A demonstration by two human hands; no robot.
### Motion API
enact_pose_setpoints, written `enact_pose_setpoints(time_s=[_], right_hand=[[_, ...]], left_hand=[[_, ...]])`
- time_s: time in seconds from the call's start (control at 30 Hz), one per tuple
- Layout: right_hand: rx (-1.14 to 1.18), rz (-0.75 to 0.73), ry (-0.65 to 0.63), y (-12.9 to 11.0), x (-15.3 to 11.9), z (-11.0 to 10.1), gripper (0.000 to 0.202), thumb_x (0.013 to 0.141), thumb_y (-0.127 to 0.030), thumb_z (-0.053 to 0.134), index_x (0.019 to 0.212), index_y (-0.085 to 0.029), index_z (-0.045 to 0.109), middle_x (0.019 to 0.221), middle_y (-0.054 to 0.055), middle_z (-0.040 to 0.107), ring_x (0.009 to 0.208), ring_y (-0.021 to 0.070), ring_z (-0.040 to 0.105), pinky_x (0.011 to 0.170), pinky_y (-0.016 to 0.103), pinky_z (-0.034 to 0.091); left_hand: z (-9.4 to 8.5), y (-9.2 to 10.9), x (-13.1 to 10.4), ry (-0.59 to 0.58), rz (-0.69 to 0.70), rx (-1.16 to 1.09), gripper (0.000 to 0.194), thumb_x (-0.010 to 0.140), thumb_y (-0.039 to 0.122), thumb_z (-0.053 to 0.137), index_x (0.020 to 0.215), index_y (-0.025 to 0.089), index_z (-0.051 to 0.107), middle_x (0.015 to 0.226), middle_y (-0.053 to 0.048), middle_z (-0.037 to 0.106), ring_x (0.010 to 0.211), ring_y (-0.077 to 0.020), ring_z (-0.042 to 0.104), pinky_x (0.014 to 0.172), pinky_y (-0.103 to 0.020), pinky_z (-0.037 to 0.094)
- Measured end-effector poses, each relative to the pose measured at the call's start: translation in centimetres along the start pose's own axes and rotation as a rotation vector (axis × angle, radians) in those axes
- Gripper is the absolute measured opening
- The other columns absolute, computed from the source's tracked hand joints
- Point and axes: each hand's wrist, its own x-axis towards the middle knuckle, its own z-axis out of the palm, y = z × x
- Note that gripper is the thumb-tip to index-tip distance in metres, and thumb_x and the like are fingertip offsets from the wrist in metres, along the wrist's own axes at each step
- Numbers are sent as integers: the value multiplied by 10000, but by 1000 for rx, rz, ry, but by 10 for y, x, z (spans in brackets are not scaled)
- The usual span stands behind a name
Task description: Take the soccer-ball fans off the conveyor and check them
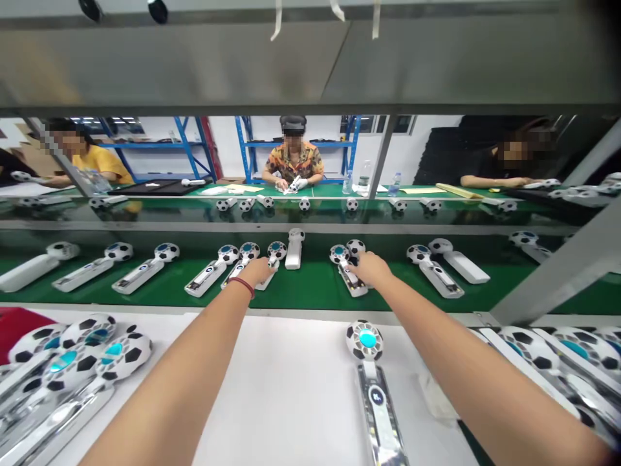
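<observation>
My left hand [258, 269], with a red band at the wrist, reaches onto the green belt. Its fingers are closed at the neck of a handheld fan [277, 249] with a football-patterned head; the hand partly covers the handle. To its left lie further fans [206, 277] of this kind. My right hand [372, 269] is closed about a pair of fans lying side by side. One shows a blue-centred head [339, 253]; the other, a plain black-and-white head [356, 247], is mostly behind the hand. Between my hands a white-backed fan [294, 251] rests on the belt.
On the white worktop [272, 388] lies one fan [378, 401] with a transparent handle. Fans are heaped at left [72, 362] and right [543, 356]. A metal post [557, 259] slants up at right; a shelf [291, 65] hangs overhead. Co-workers [294, 162] sit across the belt.
</observation>
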Motion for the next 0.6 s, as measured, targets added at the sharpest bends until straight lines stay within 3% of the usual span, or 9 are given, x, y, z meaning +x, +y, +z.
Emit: enact_pose_setpoints(time_s=[0.17, 0.3, 0.4, 0.47, 0.6], right_hand=[[38, 161, -99, -23, 9, 12, 375, 854, -326, 550, 1178, -147, 486, 1170, 97, 521, 1070, 243, 505, 911, 471, 405], [224, 279, -209, -18, 4, 11, 312, 844, -336, 564, 1073, -125, 545, 1102, 90, 557, 1014, 229, 538, 883, 459, 427], [514, 222, -303, -8, -14, 7, 255, 847, -353, 552, 943, -117, 569, 929, 60, 607, 845, 180, 594, 768, 373, 489], [759, 139, -339, -4, -31, 0, 253, 851, -380, 526, 954, -149, 538, 865, 44, 609, 771, 162, 609, 706, 328, 508], [1170, -39, -383, -5, -73, -25, 308, 804, -458, 552, 1011, -247, 467, 949, 30, 601, 848, 173, 618, 739, 315, 521]], left_hand=[[9, 6, -3, -167, -185, -295, 266, 835, 323, 561, 1010, 122, 567, 1020, -72, 583, 918, -203, 572, 792, -393, 488], [20, 24, -34, -239, -211, -692, 276, 844, 365, 539, 958, 116, 569, 909, -53, 597, 778, -162, 587, 689, -336, 507], [25, 36, -67, -219, -126, -1045, 279, 839, 369, 540, 997, 139, 526, 823, -29, 592, 697, -132, 584, 632, -286, 500], [23, 41, -89, -190, -63, -1252, 326, 807, 401, 568, 1029, 178, 485, 795, -10, 584, 710, -142, 600, 635, -279, 502], [9, 51, -127, -203, 18, -1539, 529, 755, 664, 425, 875, 161, 534, 734, -42, 596, 683, -178, 616, 624, -291, 507]])
